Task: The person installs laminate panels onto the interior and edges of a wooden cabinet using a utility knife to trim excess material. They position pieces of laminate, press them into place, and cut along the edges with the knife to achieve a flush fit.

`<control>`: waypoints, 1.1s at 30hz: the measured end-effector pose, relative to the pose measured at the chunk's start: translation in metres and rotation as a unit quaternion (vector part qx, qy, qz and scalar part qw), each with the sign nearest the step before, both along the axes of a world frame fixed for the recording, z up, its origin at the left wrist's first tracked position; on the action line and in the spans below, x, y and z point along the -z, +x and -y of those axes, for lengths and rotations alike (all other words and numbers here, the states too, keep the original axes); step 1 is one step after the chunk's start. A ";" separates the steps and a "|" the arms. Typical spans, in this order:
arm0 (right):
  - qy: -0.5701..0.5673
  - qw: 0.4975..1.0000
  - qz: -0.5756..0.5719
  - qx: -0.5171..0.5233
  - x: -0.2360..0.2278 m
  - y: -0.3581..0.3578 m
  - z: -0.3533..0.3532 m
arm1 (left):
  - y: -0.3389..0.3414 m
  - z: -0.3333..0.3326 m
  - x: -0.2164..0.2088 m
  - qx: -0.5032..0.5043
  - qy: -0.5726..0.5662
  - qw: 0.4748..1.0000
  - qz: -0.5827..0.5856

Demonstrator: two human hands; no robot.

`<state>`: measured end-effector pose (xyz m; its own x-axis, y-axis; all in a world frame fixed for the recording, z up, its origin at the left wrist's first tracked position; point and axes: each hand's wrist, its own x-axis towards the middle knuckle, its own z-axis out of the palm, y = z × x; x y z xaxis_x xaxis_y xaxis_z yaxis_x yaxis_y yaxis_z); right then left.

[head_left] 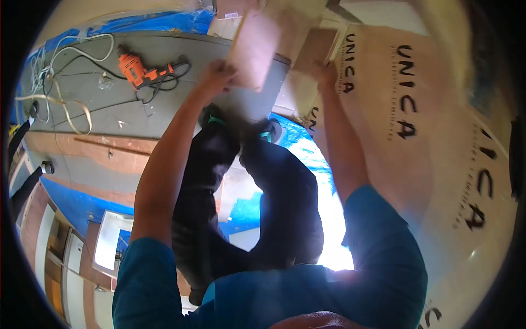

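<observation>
My left hand (220, 75) is closed on the lower left edge of a pale, flat rectangular board (253, 52), which is tilted up in front of me. To its right, my right hand (325, 74) reaches up to a small brown panel (316, 48) beside the film-covered surface. Its fingers are blurred, so I cannot tell whether they grip that panel or only touch it. Below the pale board lies the end of the grey work surface (246, 101).
An orange corded power drill (137, 71) lies on the grey surface at left, among tangled cables (60, 71). Printed protective film (394, 137) covers the right side. Blue sheeting (301, 142) is below, around my legs. Another person's dark-clothed limb (24, 186) shows at far left.
</observation>
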<state>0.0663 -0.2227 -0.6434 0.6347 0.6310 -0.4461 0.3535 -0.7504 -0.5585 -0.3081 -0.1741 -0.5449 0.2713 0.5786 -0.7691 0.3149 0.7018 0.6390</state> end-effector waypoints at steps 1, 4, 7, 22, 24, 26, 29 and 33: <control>0.027 1.000 -0.004 0.001 -0.043 -0.022 0.032 | -0.025 0.011 -0.023 0.016 0.040 0.998 -0.045; -0.032 0.993 -0.111 -0.005 -0.195 -0.076 0.096 | -0.093 0.043 -0.092 0.170 0.167 0.940 -0.243; 0.006 0.985 -0.166 -0.054 -0.361 -0.124 0.129 | -0.154 0.093 -0.171 0.163 0.185 0.922 -0.298; 0.309 0.804 -0.502 -0.079 -0.697 -0.196 -0.207 | -0.210 0.310 -0.473 -0.222 0.010 0.944 -0.244; 0.226 0.824 -0.516 -0.052 -0.699 -0.197 -0.249 | -0.198 0.304 -0.496 -0.248 0.056 0.937 -0.239; 0.172 0.808 -0.562 -0.046 -0.703 -0.191 -0.253 | -0.181 0.288 -0.519 -0.239 0.095 0.946 -0.198; 0.265 0.818 -0.492 -0.132 -0.706 -0.164 -0.193 | -0.145 0.259 -0.557 -0.194 0.149 0.957 -0.155; 0.406 0.787 -0.464 -0.021 -0.683 -0.127 -0.042 | -0.069 0.211 -0.597 -0.153 0.127 0.980 -0.023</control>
